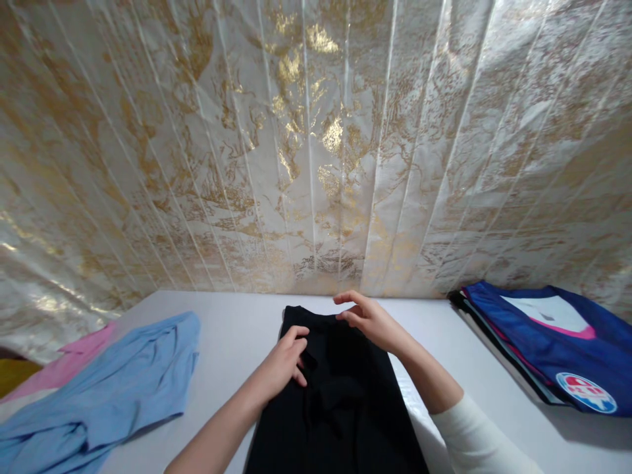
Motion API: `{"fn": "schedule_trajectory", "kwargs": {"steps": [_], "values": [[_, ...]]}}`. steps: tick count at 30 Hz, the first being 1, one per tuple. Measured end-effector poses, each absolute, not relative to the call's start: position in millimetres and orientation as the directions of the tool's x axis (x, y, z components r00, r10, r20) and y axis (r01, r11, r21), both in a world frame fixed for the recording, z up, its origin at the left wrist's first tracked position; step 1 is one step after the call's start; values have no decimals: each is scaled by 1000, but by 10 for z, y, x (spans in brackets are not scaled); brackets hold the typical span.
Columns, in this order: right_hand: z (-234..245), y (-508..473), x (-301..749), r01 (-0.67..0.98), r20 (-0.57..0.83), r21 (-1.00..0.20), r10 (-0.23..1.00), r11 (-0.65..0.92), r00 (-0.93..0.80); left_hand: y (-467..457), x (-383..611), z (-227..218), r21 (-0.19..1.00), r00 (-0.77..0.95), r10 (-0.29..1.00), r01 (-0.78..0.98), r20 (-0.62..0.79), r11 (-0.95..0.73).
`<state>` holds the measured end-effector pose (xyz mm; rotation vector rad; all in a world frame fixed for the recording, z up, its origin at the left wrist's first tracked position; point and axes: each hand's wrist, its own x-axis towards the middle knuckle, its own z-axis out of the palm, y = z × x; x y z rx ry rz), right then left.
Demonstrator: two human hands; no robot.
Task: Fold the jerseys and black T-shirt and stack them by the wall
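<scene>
A black garment (345,408) lies spread on the white table (237,329), running from the table's middle toward me. My left hand (286,359) rests on its upper left part, fingers curled and pressing into the cloth. My right hand (368,319) is at the garment's far edge, fingers bent and pinching the black fabric there. The right arm wears a white sleeve (478,438).
A light blue garment (113,388) lies crumpled at the left, with a pink one (74,362) under it. A stack of folded clothes topped by a blue, white and pink jersey (553,342) sits at the right. A gold-patterned white curtain (316,145) hangs behind the table.
</scene>
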<state>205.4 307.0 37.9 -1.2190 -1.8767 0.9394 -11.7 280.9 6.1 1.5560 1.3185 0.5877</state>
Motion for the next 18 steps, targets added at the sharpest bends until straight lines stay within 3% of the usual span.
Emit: {"fn": "schedule_trajectory", "kwargs": {"steps": [4, 9, 18], "values": [[229, 3210, 2335, 617, 144, -758, 976, 214, -162, 2832, -58, -27, 871, 261, 951, 490, -167, 18], [17, 3217, 2414, 758, 190, -611, 971, 231, -142, 2812, -7, 104, 788, 220, 969, 614, -108, -51], [-100, 2953, 1967, 932, 267, -286, 952, 224, -146, 2810, -196, 207, 408, 207, 978, 893, 2, -190]]}}
